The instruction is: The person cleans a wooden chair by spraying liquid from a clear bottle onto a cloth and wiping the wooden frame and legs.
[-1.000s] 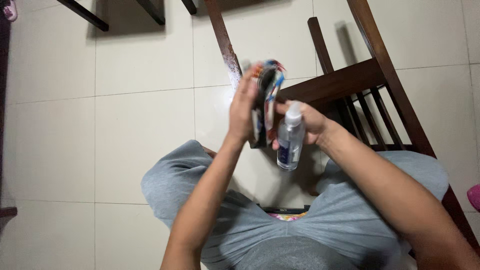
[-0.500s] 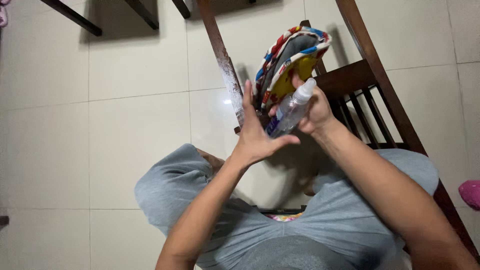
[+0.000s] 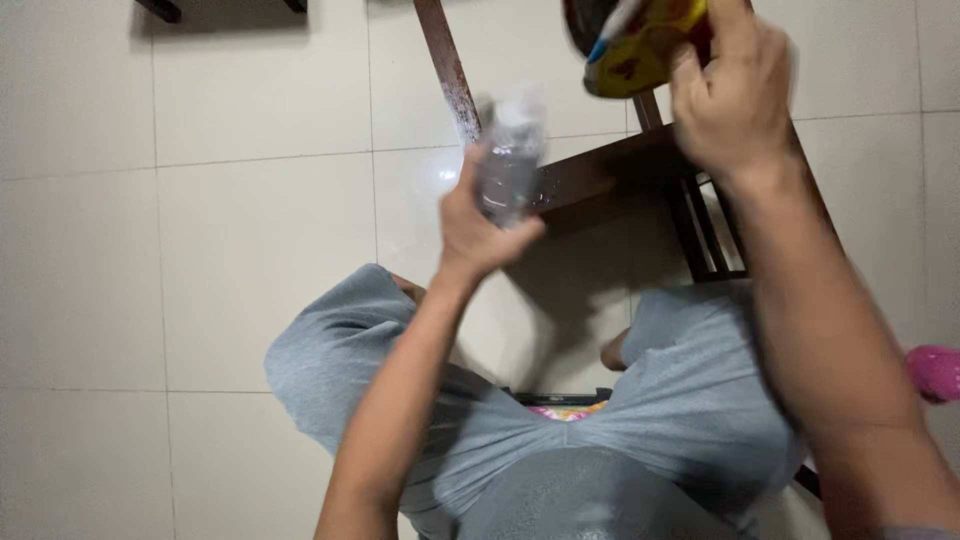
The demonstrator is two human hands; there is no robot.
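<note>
Clear plastic bottle, motion-blurred, sits upright in left hand.

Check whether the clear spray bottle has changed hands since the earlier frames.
Yes. The spray bottle is now in the left hand, left of the dark wooden chair rail; earlier the right hand held it.

Clear plastic bottle, glossy floor tiles, scuffed wooden chair.

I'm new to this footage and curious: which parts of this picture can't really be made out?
Head view only:
- Clear bottle in the left hand: motion-blurred, cap and label unreadable.
- Colourful shoe-like thing in the right hand: cut off by the top edge.
- Pink thing: cut off by the right edge.
</note>
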